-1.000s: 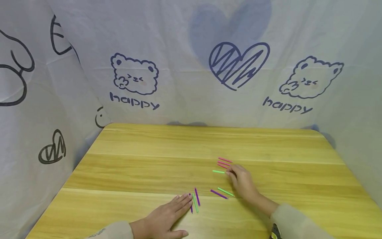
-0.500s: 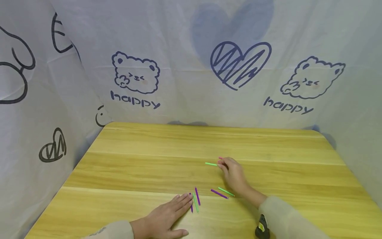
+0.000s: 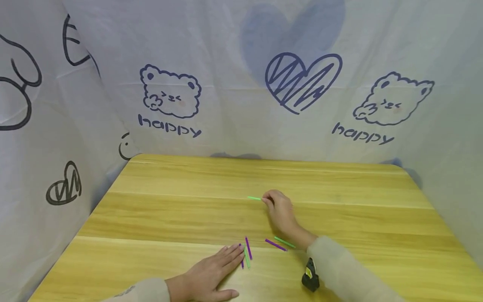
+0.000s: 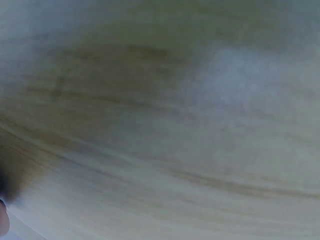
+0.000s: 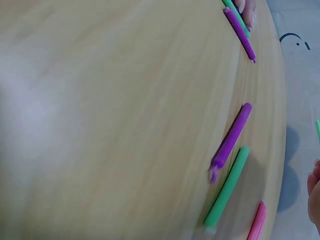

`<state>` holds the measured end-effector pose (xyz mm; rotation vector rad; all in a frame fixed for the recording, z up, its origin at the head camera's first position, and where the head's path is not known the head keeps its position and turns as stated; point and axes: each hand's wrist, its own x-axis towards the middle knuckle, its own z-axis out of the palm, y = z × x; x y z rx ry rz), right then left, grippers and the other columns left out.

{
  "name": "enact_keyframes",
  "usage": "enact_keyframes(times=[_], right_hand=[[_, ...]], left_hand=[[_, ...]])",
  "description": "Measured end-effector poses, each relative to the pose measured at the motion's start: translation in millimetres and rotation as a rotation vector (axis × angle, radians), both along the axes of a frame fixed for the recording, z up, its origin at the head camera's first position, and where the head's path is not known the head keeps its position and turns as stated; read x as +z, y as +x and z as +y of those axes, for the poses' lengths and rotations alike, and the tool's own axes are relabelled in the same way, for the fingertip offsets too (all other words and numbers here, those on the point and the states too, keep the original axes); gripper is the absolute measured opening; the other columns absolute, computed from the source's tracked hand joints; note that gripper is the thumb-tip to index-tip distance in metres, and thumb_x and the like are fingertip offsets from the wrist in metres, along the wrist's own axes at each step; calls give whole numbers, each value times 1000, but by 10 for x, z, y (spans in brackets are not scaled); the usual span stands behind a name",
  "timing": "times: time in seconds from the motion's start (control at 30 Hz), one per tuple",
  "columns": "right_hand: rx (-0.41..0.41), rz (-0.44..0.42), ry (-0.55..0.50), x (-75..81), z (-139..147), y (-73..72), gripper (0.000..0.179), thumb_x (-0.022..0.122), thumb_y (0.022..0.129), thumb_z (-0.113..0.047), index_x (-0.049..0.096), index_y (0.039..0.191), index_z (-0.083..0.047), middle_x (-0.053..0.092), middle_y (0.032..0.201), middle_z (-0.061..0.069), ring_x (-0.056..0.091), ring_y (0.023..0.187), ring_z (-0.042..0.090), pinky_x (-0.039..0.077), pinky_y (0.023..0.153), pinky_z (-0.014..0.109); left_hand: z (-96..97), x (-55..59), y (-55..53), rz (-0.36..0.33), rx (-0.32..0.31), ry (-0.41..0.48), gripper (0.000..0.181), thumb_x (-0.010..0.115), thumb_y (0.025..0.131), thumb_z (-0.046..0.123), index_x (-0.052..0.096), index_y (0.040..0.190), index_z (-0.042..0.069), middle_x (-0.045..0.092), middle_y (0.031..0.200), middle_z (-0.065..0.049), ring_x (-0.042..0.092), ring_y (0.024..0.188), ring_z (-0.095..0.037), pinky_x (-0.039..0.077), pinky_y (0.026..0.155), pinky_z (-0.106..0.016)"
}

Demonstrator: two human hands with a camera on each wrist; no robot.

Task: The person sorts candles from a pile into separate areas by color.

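Note:
My right hand [image 3: 281, 214] pinches a thin green candle [image 3: 254, 198] by one end, its other end pointing left above the table. In the right wrist view only the edge of that hand and a bit of the candle show. My left hand [image 3: 211, 272] lies flat, its fingertips on or against a purple candle [image 3: 242, 263]. Close beside them are another green candle [image 3: 247, 258] and a purple candle [image 3: 249, 248]. Between the hands lie a purple candle [image 3: 276, 245] and a green candle [image 3: 284, 242] side by side. The left wrist view is mostly blurred tabletop.
A pink candle [image 5: 256, 222] lies near the green one in the right wrist view; my right hand hides the pink ones from the head view. The wooden table [image 3: 170, 176] meets a white printed cloth [image 3: 234, 126] at its back and sides.
My right hand has moved left and away from me with the green candle, and now covers the spot where the pink candles showed. My left hand has stayed in place.

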<state>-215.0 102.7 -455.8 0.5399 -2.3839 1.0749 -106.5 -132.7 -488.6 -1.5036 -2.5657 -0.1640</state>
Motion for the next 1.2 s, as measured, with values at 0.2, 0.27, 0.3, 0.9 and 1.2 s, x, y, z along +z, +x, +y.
enact_keyframes(times=[0.2,0.27,0.3,0.9,1.2], right_hand=[[-2,-38,-16,-12,-118,-84,8,62,84,0,62,77,0,63,74,10,55,66,14,49,56,20],[-7,-57,-21,-18,-159,-110,8,62,84,0,62,76,0,62,74,10,55,66,14,48,56,21],[-6,-70,-28,-16,-182,-122,8,62,84,0,62,76,0,62,74,10,55,66,14,48,56,21],[-34,-288,-14,-123,-358,-262,9,62,85,-2,63,77,1,63,73,12,55,65,16,48,58,21],[-22,-351,73,-161,-391,-283,10,62,85,-3,62,75,-1,63,72,9,55,65,15,49,59,22]], left_hand=[[-5,-10,-1,18,-5,8,73,38,93,56,39,139,-2,36,147,-17,35,136,-28,37,109,-38],[-8,-10,3,10,-3,8,74,38,93,56,38,139,-2,36,147,-17,35,137,-28,36,109,-38],[-10,-8,5,1,-1,8,74,38,93,56,38,139,-2,35,147,-17,34,137,-28,36,109,-38],[-3,1,1,-42,7,18,75,38,93,55,35,140,-3,32,149,-18,32,138,-28,35,109,-40],[2,6,6,-50,10,12,74,37,94,55,35,140,-3,31,149,-18,32,138,-28,37,108,-41]])
